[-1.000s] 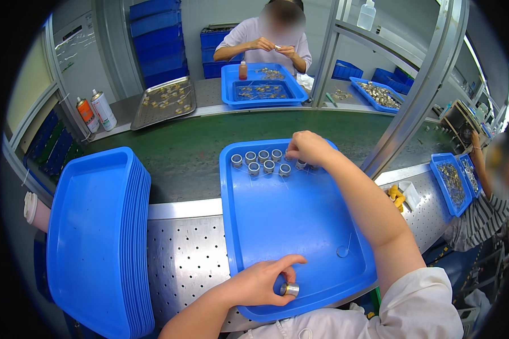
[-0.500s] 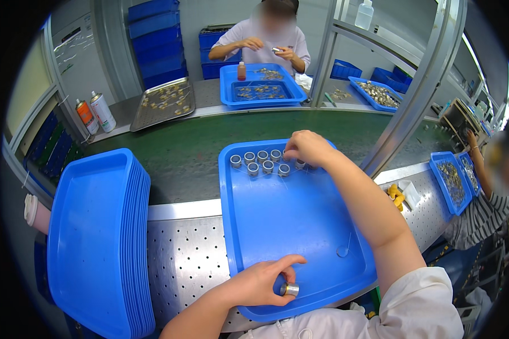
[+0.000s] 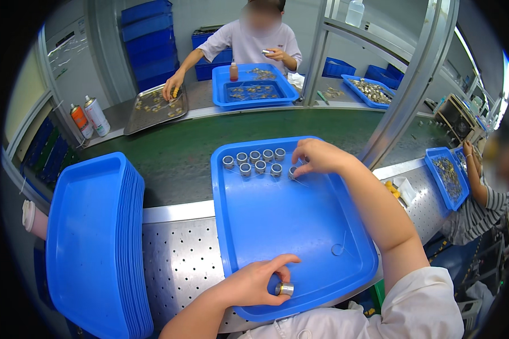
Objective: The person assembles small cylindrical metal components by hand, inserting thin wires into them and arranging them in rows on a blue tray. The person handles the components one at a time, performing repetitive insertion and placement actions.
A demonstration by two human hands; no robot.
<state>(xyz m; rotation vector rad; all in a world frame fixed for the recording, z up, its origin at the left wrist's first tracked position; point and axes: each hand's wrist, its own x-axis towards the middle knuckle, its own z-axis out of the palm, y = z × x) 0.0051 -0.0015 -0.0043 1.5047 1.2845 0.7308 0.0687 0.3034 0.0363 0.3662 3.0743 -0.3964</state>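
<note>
A blue tray (image 3: 277, 220) lies in front of me. Along its far side several small silvery metal cylinders (image 3: 260, 166) stand upright in two rows, open tops upward. My right hand (image 3: 318, 156) is at the far right of these rows, its fingers closed around one metal cylinder (image 3: 293, 173); part of the grip is hidden by the fingers. Over the near left part of the tray my left hand (image 3: 257, 282) holds another metal cylinder (image 3: 285, 288) on its side, between thumb and lower fingers, index finger stretched out. A thin clear loop with a tail (image 3: 337, 250) lies at the tray's right.
Stacked blue trays (image 3: 96, 237) stand at my left on a perforated metal surface (image 3: 178, 254). Beyond lies a green belt (image 3: 181, 150). A co-worker across it reaches into a metal tray (image 3: 155, 110). A metal post (image 3: 407, 90) rises at right; spray cans (image 3: 96, 117) stand far left.
My right hand has moved slightly nearer, from the back row to a cylinder in the front row. My left hand keeps its cylinder. The co-worker's hand has reached to the metal tray.
</note>
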